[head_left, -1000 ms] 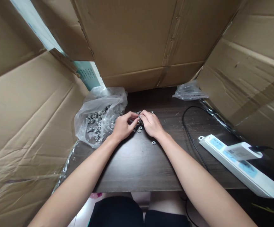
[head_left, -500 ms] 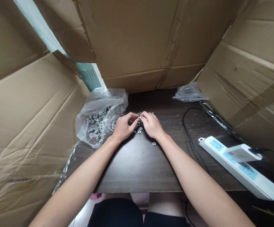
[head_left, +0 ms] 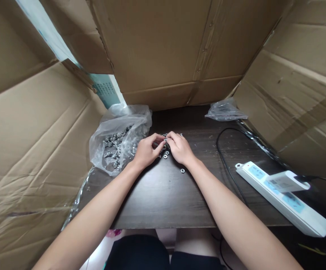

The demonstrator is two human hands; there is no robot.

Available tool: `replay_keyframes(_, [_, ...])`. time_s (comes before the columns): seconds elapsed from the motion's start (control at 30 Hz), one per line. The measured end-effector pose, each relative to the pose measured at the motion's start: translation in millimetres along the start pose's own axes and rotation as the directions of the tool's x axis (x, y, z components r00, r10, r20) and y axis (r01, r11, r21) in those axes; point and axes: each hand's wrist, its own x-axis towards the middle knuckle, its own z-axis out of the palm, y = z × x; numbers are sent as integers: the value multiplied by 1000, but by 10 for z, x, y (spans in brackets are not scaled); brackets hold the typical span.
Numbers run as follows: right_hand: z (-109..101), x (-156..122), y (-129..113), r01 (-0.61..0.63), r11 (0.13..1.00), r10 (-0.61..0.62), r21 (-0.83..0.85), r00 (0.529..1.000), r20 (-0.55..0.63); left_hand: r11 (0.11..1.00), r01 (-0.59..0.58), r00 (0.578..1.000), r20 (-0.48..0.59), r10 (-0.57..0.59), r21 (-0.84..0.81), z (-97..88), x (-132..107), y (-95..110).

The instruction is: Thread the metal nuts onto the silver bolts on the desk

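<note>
My left hand (head_left: pixel 146 152) and my right hand (head_left: pixel 180 149) meet fingertip to fingertip over a small heap of metal nuts (head_left: pixel 165 153) on the dark wooden table (head_left: pixel 163 195). Both hands pinch a small metal piece between them; its exact shape is hidden by the fingers. One loose nut (head_left: pixel 182 170) lies just beside my right wrist. To the left of my left hand a clear plastic bag (head_left: pixel 118 140) holds several bolts and nuts.
Cardboard sheets (head_left: pixel 163 48) wall in the table at the back, left and right. A second small plastic bag (head_left: pixel 225 110) lies at the back right. A white power strip (head_left: pixel 281 197) with an adapter plugged in and a black cable (head_left: pixel 222 150) lie on the right.
Almost nothing: my fingers shift slightly on the small piece between them, and the view moves a little.
</note>
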Motion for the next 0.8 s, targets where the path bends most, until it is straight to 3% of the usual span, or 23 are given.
replay_keyframes(0.6, [-22, -3, -27, -32, 999, 33, -22, 998, 62, 1000, -2, 1000, -13, 2, -7, 3, 5, -5])
replay_keyframes(0.8, [-30, -10, -41, -23, 1000, 23, 8, 1000, 20, 1000, 6, 1000, -18, -7, -14, 10, 5, -9])
